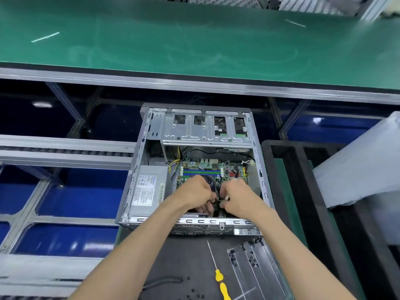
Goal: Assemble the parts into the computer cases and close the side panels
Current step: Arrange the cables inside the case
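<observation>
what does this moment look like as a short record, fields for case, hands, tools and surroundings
case: open computer case, side panel off, motherboard and power supply inside
left hand: inside the case, fingers curled on a small part, unclear what
right hand: inside the case, pinching a small part beside the left hand
tools: yellow screwdriver lying in front of the case, untouched
screws: clear tray with dark screws, right of the screwdriver
surroundings: green bench beyond the case

Bench: long green mat (194,44) with grey metal edging
Below: aluminium frame (65,109) over glossy blue floor (82,191)
Light: ceiling lamps mirrored in blue
</observation>
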